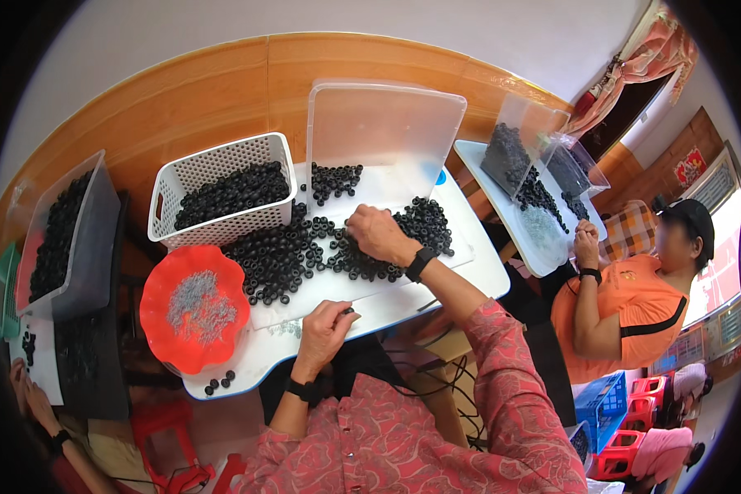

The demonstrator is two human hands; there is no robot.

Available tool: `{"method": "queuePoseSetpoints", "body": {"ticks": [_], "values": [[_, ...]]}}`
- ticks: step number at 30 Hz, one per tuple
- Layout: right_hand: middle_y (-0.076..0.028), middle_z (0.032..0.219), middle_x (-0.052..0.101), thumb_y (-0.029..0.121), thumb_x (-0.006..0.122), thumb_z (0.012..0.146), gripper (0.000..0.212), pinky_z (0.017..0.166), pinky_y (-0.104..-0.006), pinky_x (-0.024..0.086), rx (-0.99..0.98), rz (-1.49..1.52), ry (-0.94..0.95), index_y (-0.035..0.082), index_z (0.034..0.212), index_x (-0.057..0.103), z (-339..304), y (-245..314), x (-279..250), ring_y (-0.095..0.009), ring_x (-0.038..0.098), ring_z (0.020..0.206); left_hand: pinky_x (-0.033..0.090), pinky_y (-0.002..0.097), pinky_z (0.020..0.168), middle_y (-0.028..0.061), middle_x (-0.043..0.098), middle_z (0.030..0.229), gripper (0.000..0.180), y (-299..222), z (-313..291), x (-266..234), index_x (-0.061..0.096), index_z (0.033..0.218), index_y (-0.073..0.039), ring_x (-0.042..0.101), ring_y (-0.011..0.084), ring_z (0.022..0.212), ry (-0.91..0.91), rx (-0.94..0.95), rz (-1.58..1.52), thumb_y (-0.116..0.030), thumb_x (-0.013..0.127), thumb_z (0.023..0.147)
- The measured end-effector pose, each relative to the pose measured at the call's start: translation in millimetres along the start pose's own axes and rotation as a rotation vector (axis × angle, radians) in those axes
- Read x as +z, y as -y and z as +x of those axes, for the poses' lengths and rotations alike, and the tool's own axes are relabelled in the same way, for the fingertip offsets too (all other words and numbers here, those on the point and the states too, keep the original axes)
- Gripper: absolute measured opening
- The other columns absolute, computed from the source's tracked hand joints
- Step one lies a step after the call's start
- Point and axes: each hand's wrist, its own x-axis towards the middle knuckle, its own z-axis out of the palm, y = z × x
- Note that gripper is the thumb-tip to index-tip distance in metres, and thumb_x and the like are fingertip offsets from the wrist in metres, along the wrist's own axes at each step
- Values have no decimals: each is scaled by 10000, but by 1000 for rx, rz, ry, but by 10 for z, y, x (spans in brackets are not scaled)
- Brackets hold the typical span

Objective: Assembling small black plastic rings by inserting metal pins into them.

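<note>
My left hand point(324, 331) is closed in a pinch above the near edge of the white table point(461, 284). A small black roller-like part point(348, 311) shows at its fingertips. Further forward, my right hand point(382, 235) curls down over a spread of black ring-shaped parts point(424, 226); whatever its fingertips grip is hidden. A larger heap of the same parts point(263, 259) lies left of it. Left of my left hand, a red scalloped bowl point(158, 309) holds many small grey metallic pieces. Several loose black parts point(214, 384) sit at the table's left corner.
A perforated white basket point(222, 239) full of black parts stands behind the bowl. Beyond my right hand, a clear plastic bin point(379, 123) lies tipped on its side. To the right, a person in orange point(626, 305) works at another table point(479, 165). Another person's hands point(31, 395) are at far left.
</note>
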Motion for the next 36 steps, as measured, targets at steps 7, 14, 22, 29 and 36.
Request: {"method": "queuePoseSetpoints", "body": {"ticks": [7,14,22,29,36], "values": [[-169,1053,634,77,568,852,233,843,-496,523,185,-54,-15,63,1032,716,-55,-569,1,-378,607,999,482,274,576,88,660,788,164,-8,3,3,711,969,4,613,151,635,0,-8,-7,-49,759,822],[-178,1052,635,38,540,854,244,877,-475,512,183,-44,129,62,1017,719,-43,-470,-84,-389,604,991,482,276,575,89,658,791,168,18,-7,-10,708,976,6,611,149,634,0,-6,-8,-48,756,824],[-129,1174,638,-37,524,819,396,946,-433,503,64,60,93,94,1140,715,77,-273,41,-361,584,1089,494,275,582,92,665,807,170,-43,-6,0,709,983,6,627,159,646,-33,27,-8,-46,751,827],[-146,1125,664,-33,557,762,402,919,-450,521,34,61,176,92,1097,741,30,-169,-28,-358,621,1050,513,278,602,95,672,831,180,-5,-19,-18,709,996,8,639,162,669,-44,24,1,-45,749,829],[-179,1116,653,-92,500,793,409,924,-419,506,-56,88,-33,26,1137,687,-79,-207,-166,-371,621,1035,510,279,600,100,673,870,192,1,12,6,704,1024,14,636,162,676,-49,64,3,-35,734,840]]}}
